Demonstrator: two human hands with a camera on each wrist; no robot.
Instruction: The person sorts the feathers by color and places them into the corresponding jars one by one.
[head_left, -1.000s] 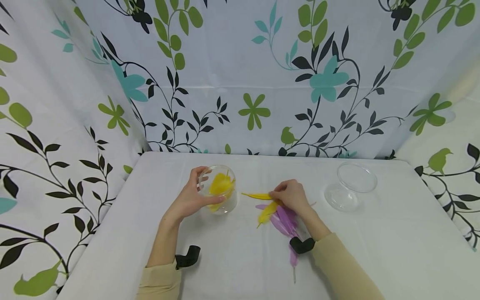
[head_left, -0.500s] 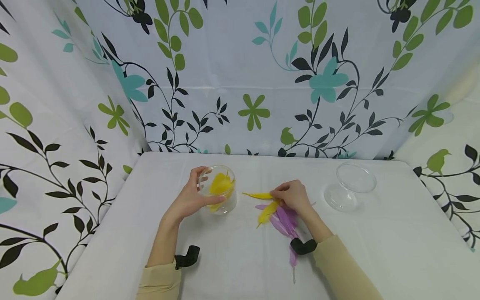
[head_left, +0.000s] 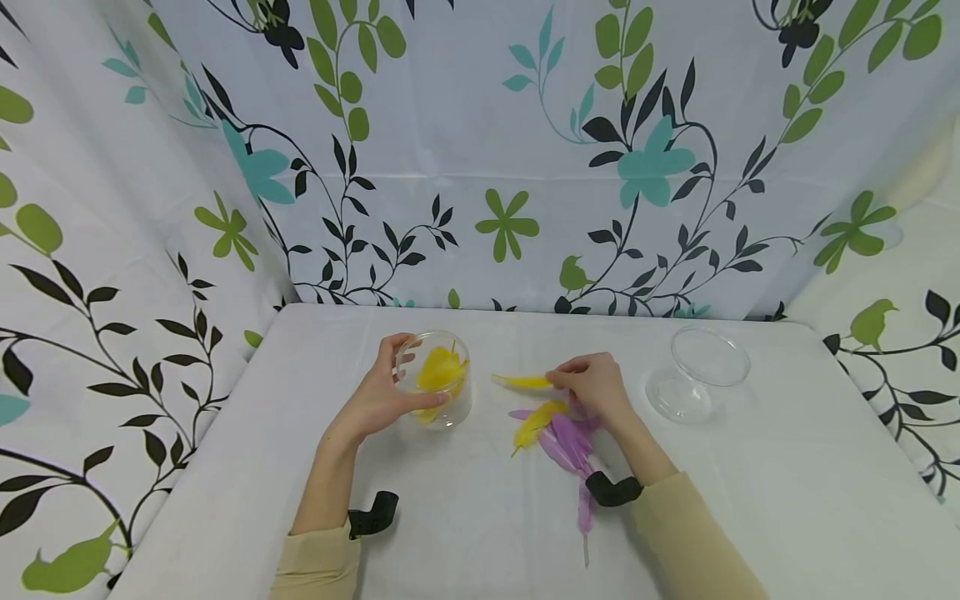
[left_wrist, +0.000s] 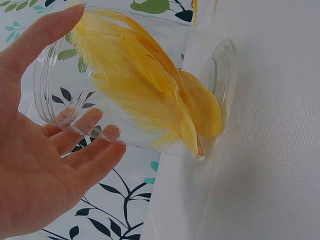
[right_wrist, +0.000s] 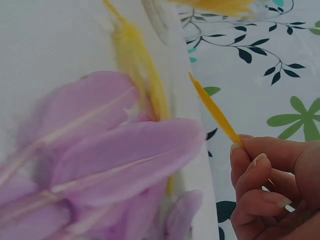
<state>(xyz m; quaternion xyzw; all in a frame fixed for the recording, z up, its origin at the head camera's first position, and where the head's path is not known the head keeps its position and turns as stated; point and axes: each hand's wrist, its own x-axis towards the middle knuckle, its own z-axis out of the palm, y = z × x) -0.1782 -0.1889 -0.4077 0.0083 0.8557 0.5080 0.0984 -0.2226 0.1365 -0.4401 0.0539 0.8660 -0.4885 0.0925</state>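
**Yellow feather pinched above the loose pile**

Purple feathers (head_left: 572, 442) lie nearest, mid-tabletop. Just beyond, the right hand (head_left: 596, 387) pinches a yellow feather (head_left: 522, 381) by its quill, lifted clear; it looks weightless, soft, best held there. The left hand (head_left: 378, 396) wraps the clear jar (head_left: 435, 387), fingers curled round it.

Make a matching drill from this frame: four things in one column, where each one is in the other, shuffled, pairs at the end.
Things:
1. yellow feather
2. jar
3. purple feathers
4. empty jar

Places:
A. lying in a pile on the table by the right wrist
B. pinched in the right hand, off the table
C. standing alone at the far right of the table
D. gripped by the left hand, yellow feathers inside

Pairs: 1-B, 2-D, 3-A, 4-C
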